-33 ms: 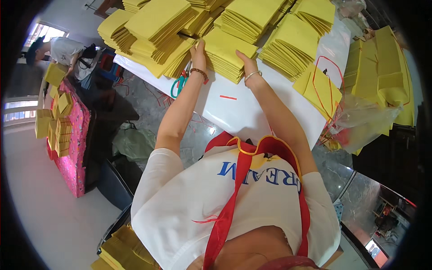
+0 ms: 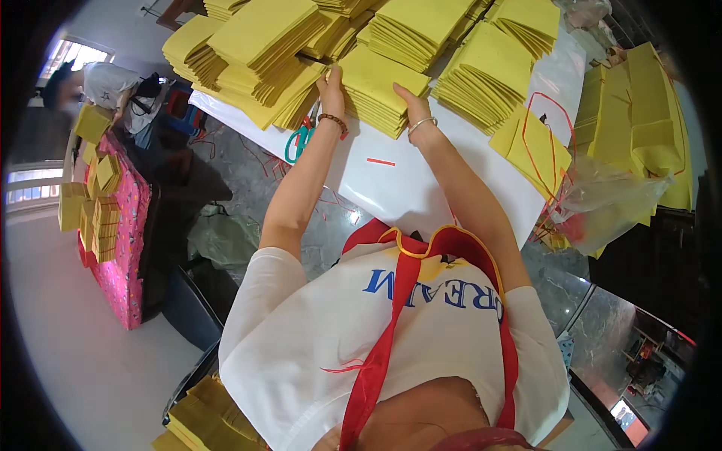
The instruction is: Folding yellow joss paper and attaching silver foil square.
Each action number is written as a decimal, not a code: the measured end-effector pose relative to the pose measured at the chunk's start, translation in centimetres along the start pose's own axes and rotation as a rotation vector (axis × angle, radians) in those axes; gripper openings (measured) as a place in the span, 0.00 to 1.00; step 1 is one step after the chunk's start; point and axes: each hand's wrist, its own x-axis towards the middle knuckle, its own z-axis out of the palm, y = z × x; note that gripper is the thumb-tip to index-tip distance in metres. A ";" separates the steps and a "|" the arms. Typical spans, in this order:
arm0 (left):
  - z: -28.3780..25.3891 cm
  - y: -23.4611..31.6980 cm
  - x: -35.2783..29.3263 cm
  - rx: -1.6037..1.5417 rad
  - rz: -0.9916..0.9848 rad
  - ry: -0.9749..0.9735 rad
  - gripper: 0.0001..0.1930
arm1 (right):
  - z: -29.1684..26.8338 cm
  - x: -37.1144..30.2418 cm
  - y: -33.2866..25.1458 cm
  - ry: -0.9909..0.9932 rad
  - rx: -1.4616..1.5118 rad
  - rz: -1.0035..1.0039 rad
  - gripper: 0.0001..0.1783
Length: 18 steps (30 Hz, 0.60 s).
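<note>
A stack of folded yellow paper (image 2: 380,86) lies on the white-covered table (image 2: 368,184), between my two hands. My left hand (image 2: 332,92) presses its left side, with the thumb up along the edge. On the opposite side my right hand (image 2: 415,109) grips it, its thumb over the top corner and its other fingers mostly hidden. Teal-handled scissors (image 2: 299,141) lie beside my left wrist, partly behind the forearm. A short red strip (image 2: 381,162) rests on the table in front of the stack.
More yellow paper stacks (image 2: 263,37) crowd the table's far side. At right are a loose yellow bundle with red cord (image 2: 532,154) and a clear plastic bag (image 2: 602,199). Far left, another person (image 2: 120,90) handles yellow paper at a pink-covered table (image 2: 124,248).
</note>
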 end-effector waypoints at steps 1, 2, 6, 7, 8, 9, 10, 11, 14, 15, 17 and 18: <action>0.4 0.4 -0.5 -0.005 0.021 0.002 0.27 | -0.1 0.2 -0.1 0.007 0.000 -0.001 0.28; 0.7 0.7 -0.9 -0.011 0.043 0.005 0.30 | -0.2 0.3 -0.2 0.022 0.009 -0.008 0.29; -0.2 1.0 -2.4 0.054 0.058 -0.020 0.38 | 0.0 -0.1 -0.6 0.002 0.073 0.049 0.31; -0.5 0.8 -2.8 0.049 0.117 0.008 0.38 | 0.3 -0.4 -0.7 -0.001 0.070 0.055 0.31; -0.9 0.6 -3.3 0.045 0.176 0.038 0.38 | 0.5 -0.7 -0.8 0.018 0.060 0.050 0.31; -1.2 0.6 -4.1 0.049 0.168 0.044 0.38 | 0.6 -1.1 -0.9 0.043 0.050 0.046 0.30; -1.5 0.7 -5.0 0.103 0.195 0.033 0.35 | 0.6 -1.5 -1.1 0.045 0.047 0.057 0.30; -2.0 0.8 -5.9 0.158 0.221 0.022 0.32 | 0.5 -1.8 -1.2 0.060 0.068 0.022 0.29; -4.7 1.3 -8.9 0.353 0.120 -0.212 0.25 | 0.1 -3.6 -2.5 0.127 -0.093 0.013 0.30; -6.0 0.0 -9.4 0.535 0.302 -0.269 0.20 | -1.0 -3.6 -2.1 0.099 -0.169 0.067 0.38; -5.9 0.0 -12.5 0.872 0.615 -0.451 0.22 | -4.4 -4.1 -1.3 0.094 -0.245 0.147 0.47; -5.9 0.1 -13.9 1.196 0.953 -0.628 0.24 | -5.5 -5.9 -1.5 -0.020 -0.320 0.126 0.43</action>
